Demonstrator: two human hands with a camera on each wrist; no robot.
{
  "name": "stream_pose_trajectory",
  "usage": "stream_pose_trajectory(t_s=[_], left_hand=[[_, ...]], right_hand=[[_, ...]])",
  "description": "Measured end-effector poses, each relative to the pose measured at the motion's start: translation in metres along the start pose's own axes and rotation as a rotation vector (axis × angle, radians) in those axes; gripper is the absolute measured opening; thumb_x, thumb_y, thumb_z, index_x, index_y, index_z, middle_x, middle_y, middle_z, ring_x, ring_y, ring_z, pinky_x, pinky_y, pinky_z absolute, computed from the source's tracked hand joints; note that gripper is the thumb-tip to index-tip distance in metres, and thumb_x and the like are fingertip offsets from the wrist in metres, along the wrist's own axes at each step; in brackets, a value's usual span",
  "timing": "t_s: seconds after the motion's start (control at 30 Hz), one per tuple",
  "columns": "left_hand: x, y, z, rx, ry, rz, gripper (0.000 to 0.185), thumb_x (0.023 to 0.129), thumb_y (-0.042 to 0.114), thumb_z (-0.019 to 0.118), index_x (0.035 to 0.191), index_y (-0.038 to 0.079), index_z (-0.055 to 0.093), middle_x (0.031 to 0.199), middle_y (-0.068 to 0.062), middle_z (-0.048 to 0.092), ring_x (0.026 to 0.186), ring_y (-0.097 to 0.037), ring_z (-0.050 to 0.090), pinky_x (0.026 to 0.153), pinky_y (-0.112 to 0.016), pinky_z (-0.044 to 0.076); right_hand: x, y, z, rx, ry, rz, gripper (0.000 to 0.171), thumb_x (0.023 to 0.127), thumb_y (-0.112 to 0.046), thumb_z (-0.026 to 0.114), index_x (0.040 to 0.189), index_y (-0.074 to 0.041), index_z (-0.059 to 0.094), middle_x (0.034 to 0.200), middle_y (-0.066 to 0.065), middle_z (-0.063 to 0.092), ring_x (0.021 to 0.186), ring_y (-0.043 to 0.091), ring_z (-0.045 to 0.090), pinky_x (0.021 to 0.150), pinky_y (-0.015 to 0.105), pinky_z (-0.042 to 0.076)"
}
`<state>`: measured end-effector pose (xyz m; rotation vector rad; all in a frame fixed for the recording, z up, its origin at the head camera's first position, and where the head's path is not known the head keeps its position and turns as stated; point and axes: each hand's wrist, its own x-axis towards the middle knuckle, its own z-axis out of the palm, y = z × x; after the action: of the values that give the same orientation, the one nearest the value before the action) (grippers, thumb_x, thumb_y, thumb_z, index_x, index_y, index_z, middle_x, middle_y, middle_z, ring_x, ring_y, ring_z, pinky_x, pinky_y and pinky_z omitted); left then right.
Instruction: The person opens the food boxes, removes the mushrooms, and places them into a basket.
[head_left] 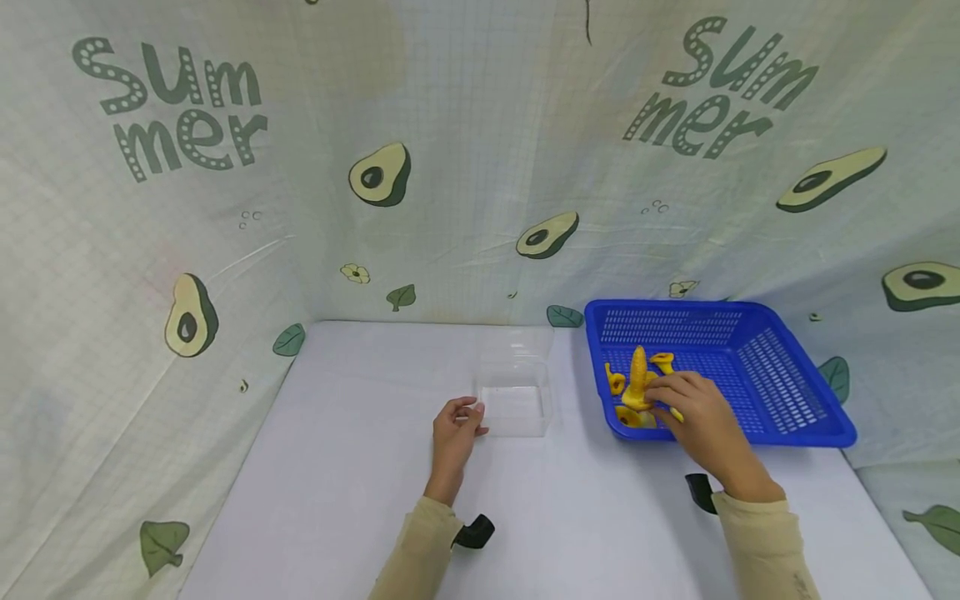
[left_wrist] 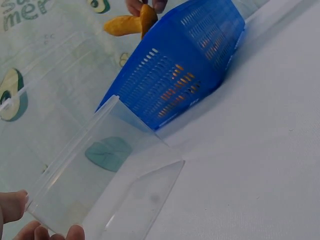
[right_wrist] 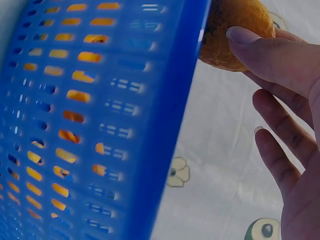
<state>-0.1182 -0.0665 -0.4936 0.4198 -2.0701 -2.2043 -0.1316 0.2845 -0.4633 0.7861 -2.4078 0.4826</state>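
My left hand (head_left: 455,437) pinches the near left edge of a clear plastic box (head_left: 517,427), thumb and fingers on either side of its wall in the left wrist view. At the blue basket (head_left: 776,375), my right hand (head_left: 697,417) grips a yellow-orange mushroom (head_left: 637,375) by its cap, the stem pointing up in the head view. The left wrist view shows this mushroom (left_wrist: 125,25) above the basket's rim. From the right wrist, its cap (right_wrist: 232,35) looks rounded with dark specks, thumb pressed on it. Part of the cap is hidden by the fingers.
Several more yellow mushrooms (head_left: 663,361) lie in the left part of the basket. The box's transparent lid (head_left: 516,343) stands behind it. Patterned cloth (head_left: 450,250) hangs behind the white table (head_left: 360,433). Black pieces (head_left: 474,532) sit by both wrists.
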Motion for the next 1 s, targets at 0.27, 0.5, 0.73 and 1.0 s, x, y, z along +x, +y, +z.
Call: stream_pose_trajectory(t_s=[0.27, 0.5, 0.73, 1.0], left_hand=[[0.001, 0.002, 0.0, -0.003, -0.007, -0.01, 0.024, 0.099, -0.002, 0.068, 0.119, -0.016, 0.063, 0.088, -0.009, 0.059, 0.077, -0.019, 0.057, 0.079, -0.042, 0.068], [-0.001, 0.004, 0.0, 0.004, 0.0, -0.014, 0.026, 0.099, -0.003, 0.068, 0.12, -0.017, 0.062, 0.089, -0.01, 0.059, 0.076, -0.018, 0.058, 0.078, -0.042, 0.068], [-0.001, 0.003, 0.0, 0.002, 0.0, -0.017, 0.026, 0.1, -0.003, 0.067, 0.12, -0.018, 0.062, 0.089, -0.01, 0.059, 0.076, -0.019, 0.057, 0.078, -0.041, 0.068], [0.001, 0.002, 0.001, 0.006, 0.006, -0.015, 0.026, 0.1, -0.003, 0.067, 0.121, -0.018, 0.061, 0.089, -0.009, 0.059, 0.076, -0.019, 0.057, 0.078, -0.043, 0.068]], right_hand=[[-0.005, 0.006, 0.0, -0.014, -0.021, 0.031, 0.043, 0.058, 0.015, 0.095, 0.093, -0.004, 0.079, 0.097, 0.01, 0.076, 0.096, 0.032, 0.065, 0.085, 0.052, 0.054], [-0.009, 0.011, 0.003, -0.018, -0.037, 0.05, 0.042, 0.059, 0.014, 0.095, 0.093, -0.004, 0.079, 0.099, 0.011, 0.077, 0.096, 0.033, 0.065, 0.085, 0.052, 0.055], [-0.011, 0.012, 0.003, -0.019, -0.067, 0.069, 0.04, 0.062, 0.012, 0.095, 0.094, -0.005, 0.078, 0.1, 0.011, 0.077, 0.098, 0.034, 0.066, 0.086, 0.056, 0.056], [-0.011, 0.014, -0.001, -0.017, -0.1, 0.098, 0.039, 0.064, 0.011, 0.094, 0.096, -0.006, 0.078, 0.102, 0.011, 0.076, 0.1, 0.036, 0.065, 0.087, 0.059, 0.055]])
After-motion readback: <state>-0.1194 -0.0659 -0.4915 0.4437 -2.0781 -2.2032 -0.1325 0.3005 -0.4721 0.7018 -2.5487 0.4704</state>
